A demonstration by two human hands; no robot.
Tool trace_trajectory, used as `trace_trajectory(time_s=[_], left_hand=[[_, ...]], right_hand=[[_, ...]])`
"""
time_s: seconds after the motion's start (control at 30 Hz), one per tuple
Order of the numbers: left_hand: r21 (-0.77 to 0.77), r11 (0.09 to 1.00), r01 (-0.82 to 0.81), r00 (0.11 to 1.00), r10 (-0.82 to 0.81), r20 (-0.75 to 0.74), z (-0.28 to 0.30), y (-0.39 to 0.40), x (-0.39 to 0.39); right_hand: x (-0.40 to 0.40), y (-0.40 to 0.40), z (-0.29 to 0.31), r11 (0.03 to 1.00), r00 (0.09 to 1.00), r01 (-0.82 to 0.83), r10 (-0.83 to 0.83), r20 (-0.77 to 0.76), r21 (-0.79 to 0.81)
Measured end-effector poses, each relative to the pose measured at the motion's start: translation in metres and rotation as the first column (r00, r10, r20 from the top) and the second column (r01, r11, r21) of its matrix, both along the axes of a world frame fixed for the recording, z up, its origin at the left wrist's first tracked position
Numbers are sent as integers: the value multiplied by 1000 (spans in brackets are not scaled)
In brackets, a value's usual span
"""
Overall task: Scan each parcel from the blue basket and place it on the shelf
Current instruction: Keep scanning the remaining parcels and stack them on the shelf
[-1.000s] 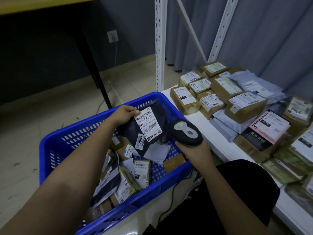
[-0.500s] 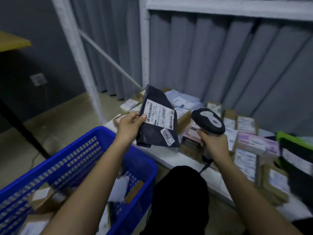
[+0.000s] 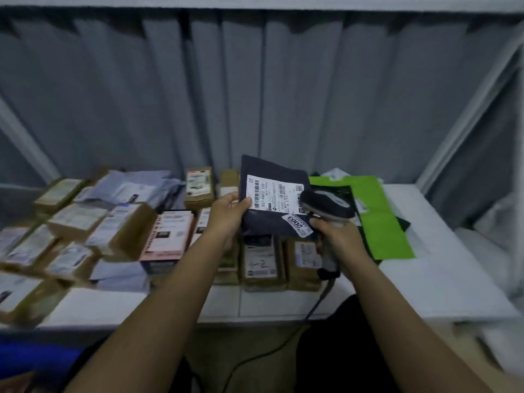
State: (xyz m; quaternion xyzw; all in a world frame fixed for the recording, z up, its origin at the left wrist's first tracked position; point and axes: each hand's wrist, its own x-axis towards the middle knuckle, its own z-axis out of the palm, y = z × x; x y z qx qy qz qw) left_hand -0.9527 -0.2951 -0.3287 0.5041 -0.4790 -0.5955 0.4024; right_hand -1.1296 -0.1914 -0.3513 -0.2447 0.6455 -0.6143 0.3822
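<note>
My left hand grips the left edge of a dark soft parcel with a white barcode label, held up above the white shelf. My right hand grips the handle of a black barcode scanner, whose head overlaps the parcel's right side. A cable hangs down from the scanner. Only a blurred corner of the blue basket shows at the bottom left.
Several brown boxes and grey mailers cover the left and middle of the shelf. A pink box lies among them. Green bags lie right of the parcel, with bare shelf beyond. Grey curtain hangs behind.
The view has swung right from the basket to the shelf. Both hands carried the dark parcel and the scanner over the shelf, and the scanner's head now overlaps the parcel.
</note>
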Motion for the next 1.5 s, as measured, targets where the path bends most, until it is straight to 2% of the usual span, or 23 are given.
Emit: trace_trajectory(time_s=[0.07, 0.13, 0.3, 0.43, 0.53, 0.7, 0.8, 0.9, 0.97, 1.07, 1.17, 1.27, 1.37, 1.43, 1.5], left_hand=[[43, 998, 38, 999, -40, 38, -17, -12, -41], [85, 993, 75, 995, -80, 57, -31, -23, -76], [121, 981, 151, 986, -159, 57, -57, -42, -153], [147, 964, 224, 974, -226, -2, -72, -59, -197], [152, 959, 241, 962, -257, 97, -84, -65, -204], [48, 970, 239, 952, -244, 184, -79, -41, -166], [-29, 965, 261, 945, -249, 211, -66, -15, -124], [-137, 945, 299, 918, -245, 313, -44, 14, -66], [-218, 935, 280, 908, -184, 376, -29, 32, -19], [-329, 933, 150, 917, -7, 399, -10, 59, 62], [-394, 919, 10, 928, 138, 346, -2, 84, 143], [-382, 901, -208, 899, 329, 288, 0, 118, 233], [-329, 841, -430, 815, 518, 259, -12, 163, 316], [-240, 794, -558, 741, 607, 286, -36, 199, 367], [-133, 743, -656, 671, 655, 348, -66, 235, 409]], right_hand=[[-11, -3, -6, 996, 989, 85, -86, 118, 16], [-24, -2, -9, 993, 979, 110, -116, 167, 48], [-61, -1, -11, 955, 944, 296, -295, 145, 17], [-76, -4, -16, 956, 942, 292, -292, 162, 25], [-77, -12, -20, 967, 946, 248, -255, 200, 57], [-69, -16, -24, 982, 959, 175, -186, 215, 68], [-57, -11, -20, 995, 982, 56, -69, 174, 81], [-33, -6, -12, 993, 993, -83, 75, 93, 86], [-10, -3, -5, 981, 984, -174, 171, 38, 85], [42, -1, -5, 940, 943, -316, 326, -69, 125], [108, 0, 4, 871, 858, -476, 490, -156, 117], [189, -1, 24, 714, 696, -699, 690, -198, 30], [275, -3, 38, 536, 511, -844, 813, -278, 15], [330, -1, 37, 453, 408, -891, 834, -372, 38], [375, 6, 27, 349, 229, -926, 824, -519, 145]])
